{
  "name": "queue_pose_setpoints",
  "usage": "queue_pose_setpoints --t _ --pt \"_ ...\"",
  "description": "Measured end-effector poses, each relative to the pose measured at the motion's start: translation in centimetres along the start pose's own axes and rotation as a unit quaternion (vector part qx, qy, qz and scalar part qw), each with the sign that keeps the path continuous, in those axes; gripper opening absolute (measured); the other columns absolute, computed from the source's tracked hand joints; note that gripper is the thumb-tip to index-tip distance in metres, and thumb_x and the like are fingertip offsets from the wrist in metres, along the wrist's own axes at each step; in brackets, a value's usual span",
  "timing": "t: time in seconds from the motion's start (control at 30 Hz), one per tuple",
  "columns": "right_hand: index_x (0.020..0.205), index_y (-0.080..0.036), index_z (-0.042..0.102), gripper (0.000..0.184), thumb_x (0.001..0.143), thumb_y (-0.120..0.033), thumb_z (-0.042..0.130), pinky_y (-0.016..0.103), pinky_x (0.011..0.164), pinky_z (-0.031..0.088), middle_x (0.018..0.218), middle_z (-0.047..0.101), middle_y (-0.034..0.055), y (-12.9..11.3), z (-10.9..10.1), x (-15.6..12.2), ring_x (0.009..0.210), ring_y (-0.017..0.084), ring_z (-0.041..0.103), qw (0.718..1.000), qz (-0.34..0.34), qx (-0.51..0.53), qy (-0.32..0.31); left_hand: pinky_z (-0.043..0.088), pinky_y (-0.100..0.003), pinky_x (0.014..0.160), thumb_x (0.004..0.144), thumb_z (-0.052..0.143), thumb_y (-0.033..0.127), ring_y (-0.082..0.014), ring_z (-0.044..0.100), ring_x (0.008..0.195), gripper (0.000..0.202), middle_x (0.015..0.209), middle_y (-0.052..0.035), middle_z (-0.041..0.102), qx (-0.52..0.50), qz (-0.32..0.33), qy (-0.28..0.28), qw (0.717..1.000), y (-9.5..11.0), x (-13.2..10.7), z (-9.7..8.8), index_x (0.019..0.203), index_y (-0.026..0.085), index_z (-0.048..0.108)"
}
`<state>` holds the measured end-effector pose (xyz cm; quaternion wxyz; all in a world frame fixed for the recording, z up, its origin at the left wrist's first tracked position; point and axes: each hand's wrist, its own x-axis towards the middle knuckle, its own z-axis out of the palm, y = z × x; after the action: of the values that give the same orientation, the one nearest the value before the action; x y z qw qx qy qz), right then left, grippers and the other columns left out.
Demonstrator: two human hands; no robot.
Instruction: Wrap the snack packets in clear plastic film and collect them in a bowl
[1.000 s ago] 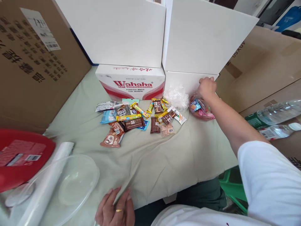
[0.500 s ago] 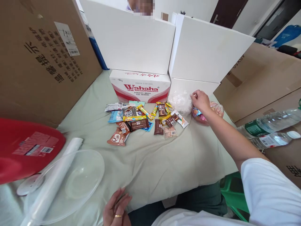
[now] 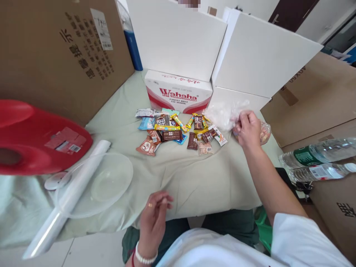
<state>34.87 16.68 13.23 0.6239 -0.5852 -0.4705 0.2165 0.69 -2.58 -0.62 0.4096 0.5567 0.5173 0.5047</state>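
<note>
The right hand's (image 3: 249, 128) grip is narrow, pinching a crinkled clear bag (image 3: 221, 115) at the worktop's (image 3: 200, 185) back, beside a clear bag of pinkish contents (image 3: 265, 132). The left hand's (image 3: 156, 213) grip is loose and empty. A clear bowl (image 3: 122, 167) overlaps a plastic roll (image 3: 46, 231).

Illumination moderate, diffuse, even; soft shadow noted on the tablecloth (image 3: 222, 189) beside the right forearm (image 3: 271, 178). Glare along the plastic roll (image 3: 54, 221) and on the clear bag (image 3: 221, 114). Wide-angle stretching at both side edges (red object (image 3: 41, 128) worst affected). Small print on the brown carton (image 3: 55, 70) soft; pixelated patch (image 3: 189, 3) at top edge
</note>
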Motion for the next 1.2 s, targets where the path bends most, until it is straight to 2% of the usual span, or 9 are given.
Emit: queue_pose_setpoints --t 0.17,0.33,0.47,0.6,0.77,0.87,0.97,1.07,1.2 --pt "0.079 -0.023 0.052 0.045 0.074 -0.052 0.085 0.014 0.035 0.022 0.067 0.061 -0.0067 1.3 -0.2 -13.4 0.04 0.003 0.028 0.943 0.267 0.179 -0.085 0.065 -0.044 0.089 0.094 0.061 0.061 -0.0302 0.06 0.133 0.065 0.155 -0.0179 0.044 -0.197 -0.158 -0.082 0.964 1.7 3.0 5.2 0.148 0.032 0.038" --pt "0.082 -0.022 0.056 0.038 0.074 -0.044 0.086 0.013 0.033 0.023 0.069 0.062 -0.0064 3.6 -1.6 -21.0 0.039 0.002 0.021 0.879 0.395 0.254 -0.089 0.061 -0.037 0.081 0.089 0.069 0.062 -0.0245 0.066 0.119 0.088 0.165 -0.0214 0.033 -0.239 -0.315 -0.134 0.909 2.2 5.8 8.9 0.158 0.034 0.023" --pt "0.09 -0.023 0.065 0.042 0.077 -0.059 0.082 0.017 0.038 0.034 0.067 0.06 -0.0052 3.6 -3.4 -21.4 0.043 0.005 0.032 0.864 0.4 0.293 -0.089 0.042 -0.022 0.06 0.069 0.089 0.05 -0.0077 0.056 0.071 0.09 0.123 -0.0124 0.067 -0.218 -0.355 -0.178 0.892 2.2 7.1 9.7 0.144 0.021 0.049" --pt "0.106 -0.023 0.075 0.054 0.074 -0.064 0.085 0.023 0.048 0.043 0.082 0.069 -0.0003 3.5 -5.2 -20.4 0.058 0.01 0.048 0.889 0.38 0.238 -0.096 0.035 -0.025 0.059 0.06 0.089 0.039 -0.0083 0.044 0.058 0.049 0.066 0.005 0.056 -0.157 -0.318 -0.247 0.902 1.9 7.7 8.8 0.098 0.013 0.073" --pt "0.088 -0.021 0.079 0.04 0.064 -0.049 0.094 0.032 0.073 0.052 0.092 0.077 0.0031 5.1 -5.9 -20.6 0.083 0.019 0.066 0.943 0.315 0.108 -0.03 0.046 -0.029 0.074 0.073 0.08 0.047 -0.0139 0.057 0.075 0.036 0.082 -0.0001 0.063 -0.096 -0.252 -0.135 0.954 2.1 6.7 7.7 0.09 0.017 0.069" --pt "0.09 -0.023 0.081 0.038 0.066 -0.049 0.094 0.042 0.104 0.049 0.101 0.08 0.0048 4.8 -5.5 -21.1 0.107 0.026 0.07 0.944 0.298 0.142 -0.025 0.051 -0.036 0.094 0.064 0.091 0.046 -0.0216 0.066 0.105 0.076 0.124 -0.011 0.065 -0.101 -0.246 -0.087 0.96 3.1 5.5 8.3 0.128 0.019 0.061" --pt "0.095 -0.024 0.082 0.035 0.07 -0.046 0.092 0.047 0.111 0.047 0.11 0.081 0.0063 3.3 -4.8 -21.6 0.115 0.029 0.07 0.913 0.33 0.226 -0.075 0.051 -0.041 0.103 0.054 0.099 0.04 -0.0289 0.06 0.129 0.112 0.156 -0.0165 0.047 -0.188 -0.297 -0.108 0.93 4.2 4.6 9.6 0.15 0.028 0.042" --pt "0.095 -0.025 0.081 0.033 0.07 -0.043 0.093 0.045 0.109 0.051 0.108 0.081 0.0053 2.3 -4.1 -22.1 0.112 0.028 0.072 0.885 0.356 0.286 -0.09 0.058 -0.043 0.091 0.063 0.095 0.041 -0.029 0.066 0.12 0.088 0.146 -0.0137 0.058 -0.308 -0.365 -0.136 0.868 4.3 4.7 10.9 0.138 0.028 0.051" --pt "0.093 -0.024 0.079 0.033 0.07 -0.043 0.093 0.039 0.094 0.059 0.099 0.08 0.004 3.4 -4.9 -22.8 0.099 0.023 0.074 0.883 0.38 0.267 -0.063 0.059 -0.035 0.086 0.057 0.088 0.012 -0.0201 0.073 0.094 0.05 0.103 -0.006 0.075 -0.404 -0.387 -0.094 0.824 2.9 6.0 10.8 0.1 0.018 0.062"
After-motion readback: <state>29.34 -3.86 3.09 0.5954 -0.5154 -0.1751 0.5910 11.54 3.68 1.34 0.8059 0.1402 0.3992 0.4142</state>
